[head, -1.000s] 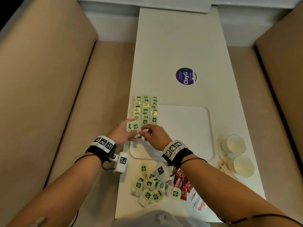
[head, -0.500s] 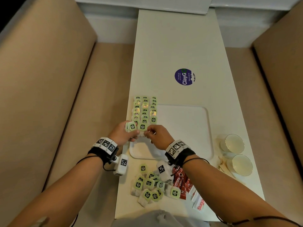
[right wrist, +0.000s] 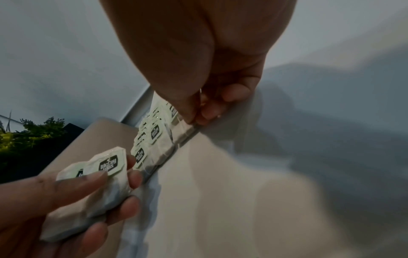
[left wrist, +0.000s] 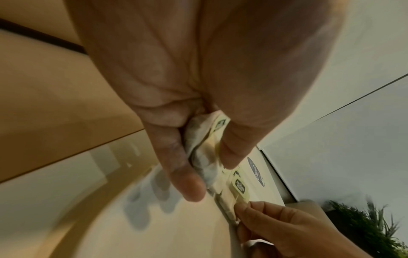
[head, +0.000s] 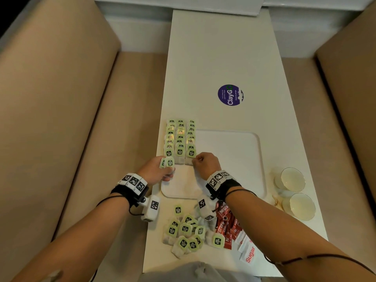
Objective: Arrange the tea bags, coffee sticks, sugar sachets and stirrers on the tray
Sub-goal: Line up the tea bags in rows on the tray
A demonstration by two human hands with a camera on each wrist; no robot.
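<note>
Ur left hand [head: 156, 169] grips spare tea bags [right wrist: 103, 167], fingers curled round, kept near as feed stock. Right hand [head: 205, 162] pinches nearest bag [head: 190, 154] of right row [head: 190, 137] on tray [head: 240, 159] left side, prob squaring it. Loose pile [head: 186, 231], coffee sticks [head: 225, 222], sugar sachets [head: 249, 253] lie off tray.

Three neat columns of green-tagged tea bags [head: 180, 139] run down the white tray's [head: 234, 159] left edge. A loose heap of tea bags [head: 186, 231] sits just below the tray, red coffee sticks [head: 225, 224] beside it, white sugar sachets [head: 249, 253] at the near edge, and thin wooden stirrers [head: 277, 202] lie right of the tray.
</note>
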